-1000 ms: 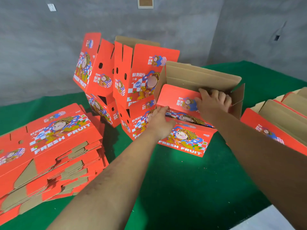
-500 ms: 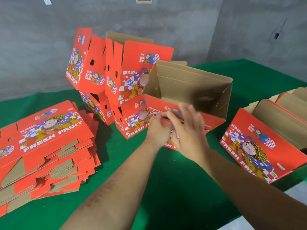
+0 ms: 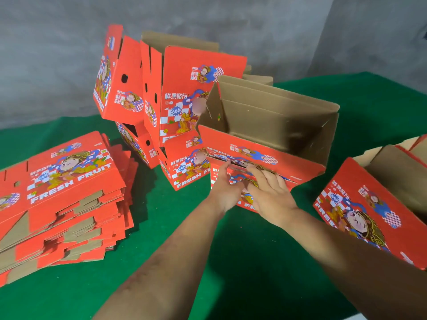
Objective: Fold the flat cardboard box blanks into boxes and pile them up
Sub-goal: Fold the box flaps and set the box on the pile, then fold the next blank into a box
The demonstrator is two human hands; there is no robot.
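Observation:
An opened red fruit box [image 3: 272, 121] stands on the green table, brown inside showing, top flaps up. Its near red flap [image 3: 265, 155] hangs outward over the printed front wall. My left hand [image 3: 223, 190] lies against that front wall, thumb up at the flap's lower edge. My right hand [image 3: 271, 195] presses beside it, straight fingers reaching under the flap. A stack of flat red blanks [image 3: 67, 181] lies at the left. Folded boxes [image 3: 184, 100] are piled behind the open one.
Another folded red box [image 3: 362, 211] sits at the right, its brown flaps open. A grey wall [image 3: 57, 54] stands close behind the pile. Bare green table cover [image 3: 242, 262] shows between my forearms, and its front edge is at the lower right.
My right hand came off the box's top edge and down to the front wall beside my left hand. The near flap has swung outward and the box now shows its open inside.

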